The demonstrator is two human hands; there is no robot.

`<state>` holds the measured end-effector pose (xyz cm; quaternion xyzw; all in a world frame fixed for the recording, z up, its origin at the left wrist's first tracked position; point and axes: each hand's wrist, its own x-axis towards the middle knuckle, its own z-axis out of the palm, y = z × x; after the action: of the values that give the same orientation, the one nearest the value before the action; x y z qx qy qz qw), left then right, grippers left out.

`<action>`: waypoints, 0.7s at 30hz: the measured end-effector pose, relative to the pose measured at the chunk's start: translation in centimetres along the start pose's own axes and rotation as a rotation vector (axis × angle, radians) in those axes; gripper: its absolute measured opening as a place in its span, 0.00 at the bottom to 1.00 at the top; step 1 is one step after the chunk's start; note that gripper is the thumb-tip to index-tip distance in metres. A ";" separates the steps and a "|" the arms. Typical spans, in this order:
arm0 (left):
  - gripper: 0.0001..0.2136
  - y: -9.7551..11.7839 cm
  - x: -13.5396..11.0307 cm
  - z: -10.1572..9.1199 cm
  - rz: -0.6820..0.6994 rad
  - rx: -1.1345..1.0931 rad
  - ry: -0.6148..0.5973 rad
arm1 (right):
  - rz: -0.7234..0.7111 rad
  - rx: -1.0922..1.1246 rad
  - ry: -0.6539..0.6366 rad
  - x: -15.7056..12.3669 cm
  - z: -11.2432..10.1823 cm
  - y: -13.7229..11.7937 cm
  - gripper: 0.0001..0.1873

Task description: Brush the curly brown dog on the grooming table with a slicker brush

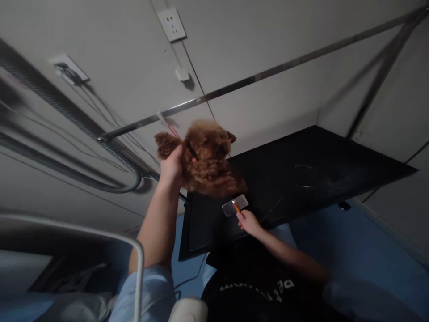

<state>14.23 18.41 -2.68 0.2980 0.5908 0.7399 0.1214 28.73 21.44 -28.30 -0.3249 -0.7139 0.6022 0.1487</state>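
Note:
A small curly brown dog (214,174) is on the black table (301,170), near its left end. My left hand (172,165) is closed around the dog's raised leg, whose fluffy end (166,144) sticks out above my fingers. In my right hand (249,222) is the orange handle of a slicker brush (235,205). The brush's flat rectangular head lies just below the dog's body; I cannot tell whether it touches the coat. A pink cord (173,130) shows behind the raised leg, partly hidden by the dog.
A metal bar (261,77) runs above the table along the wall. Grey ribbed hoses (134,179) hang at the left, beside plugged-in cables. A white curved tube (139,268) crosses the lower left. Wall sockets (172,24) sit higher up. Blue floor (335,241) shows beneath.

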 end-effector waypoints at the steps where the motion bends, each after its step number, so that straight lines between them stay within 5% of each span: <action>1: 0.16 0.0 -0.1 0.0 -0.008 -0.006 0.012 | -0.061 -0.009 -0.012 -0.3 0.0 -0.5 0.14; 4: 0.16 0.1 -0.2 0.0 0.004 -0.008 0.046 | -0.403 -0.105 0.037 -0.4 -1.3 -3.3 0.14; 6: 0.16 0.1 -0.2 -0.2 0.001 -0.003 0.057 | -0.481 -0.196 0.112 -0.1 -2.8 -4.3 0.13; 11: 0.17 0.3 -0.5 -0.6 -0.018 0.004 0.021 | -0.083 -0.370 0.076 -0.6 -4.3 -2.1 0.17; 17: 0.15 0.4 -0.9 -0.9 -0.018 0.015 0.065 | -0.411 -0.341 0.126 -0.8 -3.6 -4.2 0.15; 21: 0.14 0.5 -1.0 -1.0 0.024 0.038 0.031 | -0.104 -0.482 0.144 -0.4 -3.9 -2.4 0.16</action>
<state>14.49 16.92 -2.57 0.2960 0.6030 0.7344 0.0975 30.75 24.02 -25.01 -0.3558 -0.8403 0.3813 0.1482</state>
